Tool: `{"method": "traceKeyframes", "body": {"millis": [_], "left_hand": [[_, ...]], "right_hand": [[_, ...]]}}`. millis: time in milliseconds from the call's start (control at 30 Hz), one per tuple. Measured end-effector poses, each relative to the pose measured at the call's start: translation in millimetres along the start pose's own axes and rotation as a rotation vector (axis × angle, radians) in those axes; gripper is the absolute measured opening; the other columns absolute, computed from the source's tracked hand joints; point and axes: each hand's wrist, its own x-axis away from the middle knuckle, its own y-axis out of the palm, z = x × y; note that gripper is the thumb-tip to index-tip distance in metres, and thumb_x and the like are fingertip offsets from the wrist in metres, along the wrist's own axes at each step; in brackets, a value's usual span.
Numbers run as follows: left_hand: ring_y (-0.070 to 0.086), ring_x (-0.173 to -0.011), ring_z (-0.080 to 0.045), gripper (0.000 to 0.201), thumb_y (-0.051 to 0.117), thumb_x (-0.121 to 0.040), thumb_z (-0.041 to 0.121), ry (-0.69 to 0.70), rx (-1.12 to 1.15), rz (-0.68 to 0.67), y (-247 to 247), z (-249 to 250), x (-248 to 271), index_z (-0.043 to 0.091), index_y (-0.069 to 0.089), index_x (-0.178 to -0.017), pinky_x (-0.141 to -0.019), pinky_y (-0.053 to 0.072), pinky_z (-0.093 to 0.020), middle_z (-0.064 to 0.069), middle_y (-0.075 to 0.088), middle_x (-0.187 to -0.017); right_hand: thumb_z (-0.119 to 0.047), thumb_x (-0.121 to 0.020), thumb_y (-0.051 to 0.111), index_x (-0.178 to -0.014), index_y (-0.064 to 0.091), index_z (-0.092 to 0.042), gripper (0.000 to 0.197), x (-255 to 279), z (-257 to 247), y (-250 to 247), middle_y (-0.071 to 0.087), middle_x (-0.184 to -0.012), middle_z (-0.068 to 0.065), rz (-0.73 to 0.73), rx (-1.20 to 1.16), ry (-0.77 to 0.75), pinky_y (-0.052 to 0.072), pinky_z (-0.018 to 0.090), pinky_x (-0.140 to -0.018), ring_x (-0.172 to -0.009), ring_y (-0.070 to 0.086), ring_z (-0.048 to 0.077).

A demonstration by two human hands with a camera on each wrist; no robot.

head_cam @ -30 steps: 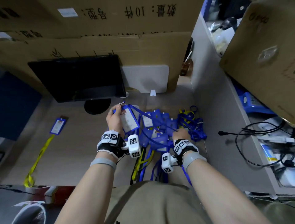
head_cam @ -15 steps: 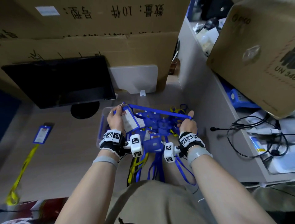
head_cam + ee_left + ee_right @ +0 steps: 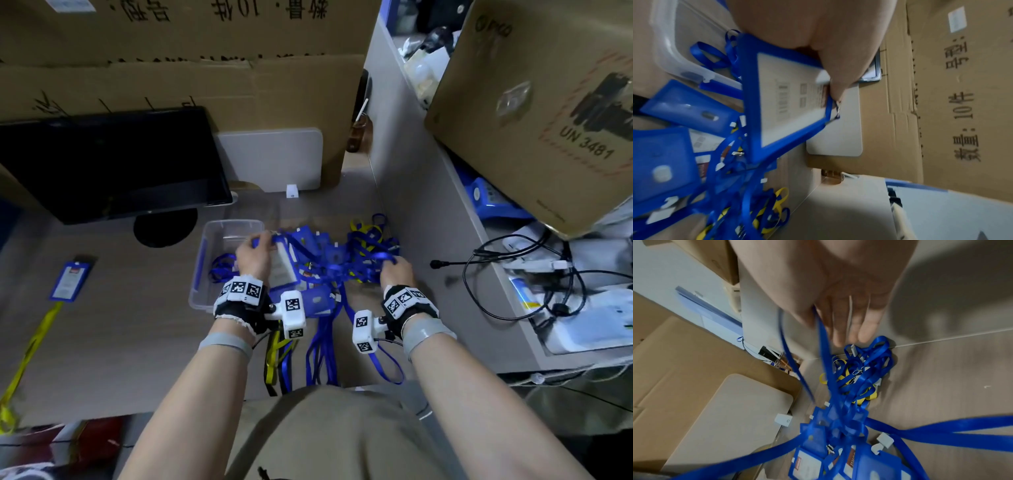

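Head view — left hand grips badge, right hand pinches lanyard.

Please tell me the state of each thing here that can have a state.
left hand: grips the badge holder.
badge holder: lifted, tilted, card inside.
right hand: holds the blue strap by the thumb.
blue strap: raised above the lanyard pile.
lanyard pile: tangled, on the desk.
clear box: open, a lanyard inside.
monitor: screen dark.
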Motion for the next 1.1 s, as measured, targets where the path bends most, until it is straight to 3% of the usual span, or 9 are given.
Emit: {"method": "traceKeyframes", "body": {"millis": [133,200,300,467,567,700,800,967,1100], "left_hand": [[0.069,-0.088,-0.030,0.012,0.067,-0.087,0.034,-0.024,-0.090,-0.251,23.4,-6.0,21.5,0.024,0.067,-0.081,-0.085,0.055,-0.045,-0.011,0.073,-0.090],[0.067,-0.079,-0.021,0.012,0.064,-0.091,0.029,0.033,-0.150,-0.325,31.3,-4.0,31.7,0.019,0.068,-0.086,-0.077,0.053,-0.033,-0.007,0.071,-0.085],[0.063,-0.074,-0.008,0.014,0.064,-0.092,0.023,0.106,-0.205,-0.464,36.7,0.3,42.4,0.011,0.070,-0.094,-0.066,0.049,-0.012,0.003,0.069,-0.083],[0.065,-0.081,-0.008,0.024,0.062,-0.093,0.033,0.143,-0.313,-0.579,28.2,5.9,46.8,0.013,0.074,-0.099,-0.076,0.050,-0.023,0.000,0.072,-0.089],[0.066,-0.088,-0.013,0.025,0.056,-0.097,0.032,0.145,-0.318,-0.597,23.8,6.0,46.2,0.014,0.073,-0.103,-0.083,0.051,-0.029,-0.004,0.073,-0.097],[0.064,-0.096,-0.022,0.020,0.059,-0.095,0.023,0.037,-0.311,-0.603,19.1,7.1,45.7,0.020,0.065,-0.114,-0.093,0.051,-0.041,-0.012,0.068,-0.109],[0.067,-0.086,-0.021,0.023,0.069,-0.089,0.022,0.067,-0.323,-0.588,13.2,4.7,43.5,0.020,0.066,-0.111,-0.086,0.054,-0.040,-0.013,0.070,-0.098],[0.070,-0.078,-0.021,0.015,0.080,-0.079,0.021,0.131,-0.294,-0.373,-1.7,-3.7,39.6,0.015,0.074,-0.092,-0.078,0.057,-0.038,-0.005,0.074,-0.083],[0.071,-0.086,-0.018,0.035,0.077,-0.080,0.035,0.154,-0.371,-0.360,-14.6,-10.2,34.4,0.010,0.072,-0.104,-0.085,0.058,-0.040,-0.005,0.076,-0.094]], "right_hand": [[0.006,-0.083,0.047,-0.137,0.050,-0.026,0.063,15.9,-9.1,-0.1,0.056,-0.135,0.003,-0.181,0.030,-0.197,0.050,0.032,-0.089,-0.116,0.058,0.028],[0.010,-0.084,0.052,-0.129,0.060,-0.017,0.053,25.8,-21.3,0.4,0.063,-0.126,0.007,-0.357,-0.177,-0.297,0.049,0.024,-0.088,-0.115,0.060,0.022],[-0.009,-0.089,0.067,-0.115,0.071,-0.011,0.027,43.7,-40.7,-1.7,0.071,-0.109,0.001,-0.560,-0.251,-0.462,0.047,0.007,-0.078,-0.100,0.065,0.007],[-0.017,-0.084,0.075,-0.098,0.077,-0.018,0.014,43.9,-46.7,3.6,0.075,-0.093,-0.006,-0.531,-0.195,-0.607,0.053,0.018,-0.082,-0.092,0.068,0.005],[-0.017,-0.083,0.075,-0.092,0.077,-0.018,0.009,40.6,-43.8,7.7,0.075,-0.086,-0.007,-0.470,-0.157,-0.586,0.056,0.026,-0.083,-0.087,0.070,0.009],[-0.020,-0.088,0.071,-0.092,0.075,-0.016,0.008,43.1,-40.0,13.0,0.073,-0.087,-0.006,-0.475,-0.135,-0.558,0.052,0.023,-0.079,-0.085,0.067,0.005],[-0.023,-0.093,0.063,-0.095,0.069,-0.017,0.008,43.4,-41.2,18.3,0.070,-0.086,-0.004,-0.466,-0.114,-0.556,0.048,0.024,-0.079,-0.083,0.065,0.009],[-0.016,-0.088,0.069,-0.095,0.073,-0.021,0.009,51.0,-45.7,21.4,0.070,-0.094,-0.010,-0.503,-0.136,-0.612,0.047,0.015,-0.082,-0.093,0.064,0.007],[-0.019,-0.088,0.070,-0.094,0.076,-0.020,0.009,57.1,-50.6,28.4,0.074,-0.088,-0.004,-0.490,-0.212,-0.599,0.054,0.027,-0.084,-0.089,0.069,0.013]]}}
